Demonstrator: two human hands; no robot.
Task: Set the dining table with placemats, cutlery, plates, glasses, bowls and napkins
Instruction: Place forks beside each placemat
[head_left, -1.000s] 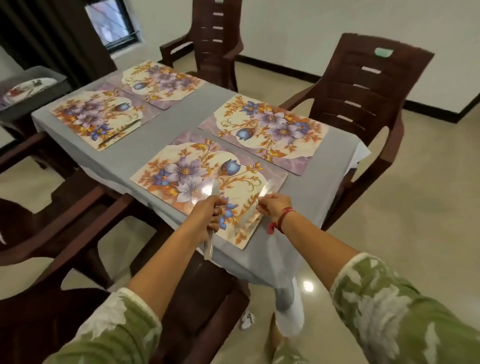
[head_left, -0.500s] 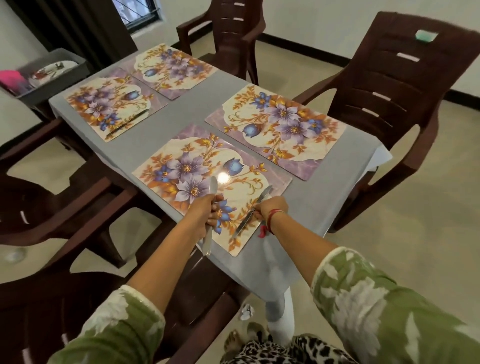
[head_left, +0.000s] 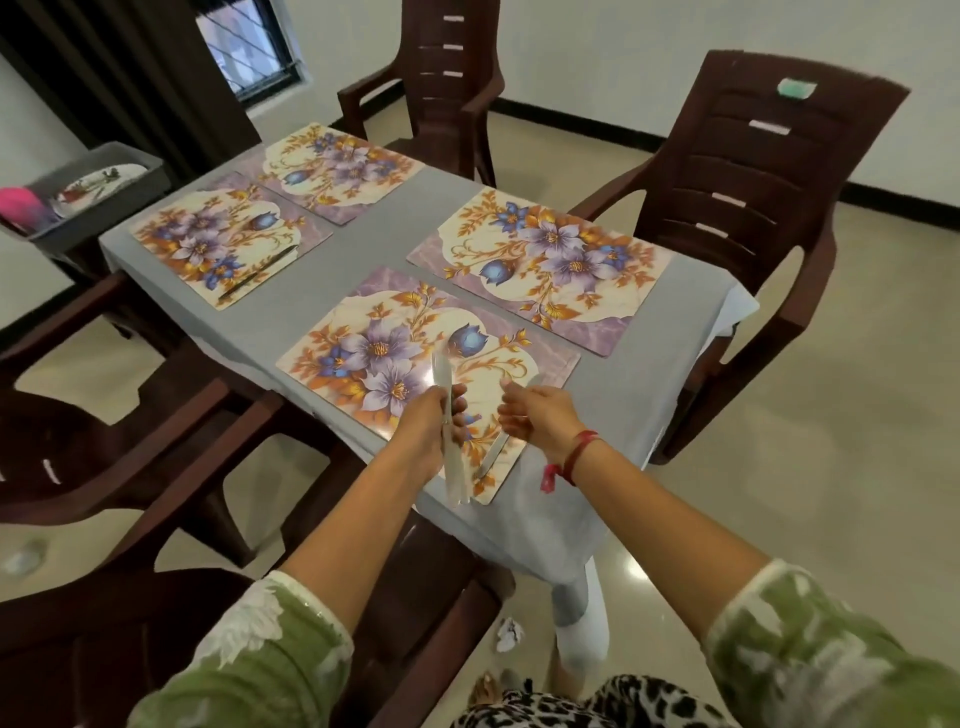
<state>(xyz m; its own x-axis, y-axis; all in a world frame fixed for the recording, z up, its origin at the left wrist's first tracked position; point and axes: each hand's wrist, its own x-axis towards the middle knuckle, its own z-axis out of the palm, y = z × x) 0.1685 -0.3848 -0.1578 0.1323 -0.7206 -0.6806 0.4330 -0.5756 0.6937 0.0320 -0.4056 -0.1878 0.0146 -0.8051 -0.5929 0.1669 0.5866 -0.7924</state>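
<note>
Four floral placemats lie on the grey-clothed table (head_left: 374, 244). My left hand (head_left: 428, 434) grips a small bundle of knives (head_left: 453, 470), blades pointing up over the nearest placemat (head_left: 405, 338). My right hand (head_left: 537, 415) hovers just above that placemat's right end with relaxed fingers. Under it a single knife (head_left: 491, 457) lies flat on the mat, partly hidden by the hand. Another knife (head_left: 257, 273) rests on the far left placemat (head_left: 208, 239). The right placemat (head_left: 540, 260) and the far placemat (head_left: 343, 166) are bare.
Brown plastic chairs stand around the table: one at the right (head_left: 753, 208), one at the far end (head_left: 447, 88), two at the left (head_left: 104, 441). A grey tray (head_left: 150, 176) past the far left corner holds a patterned plate and something pink.
My right hand has let go of the knife it was laying down, and the knife now lies on the nearest placemat. My left hand still holds its knives in the same spot.
</note>
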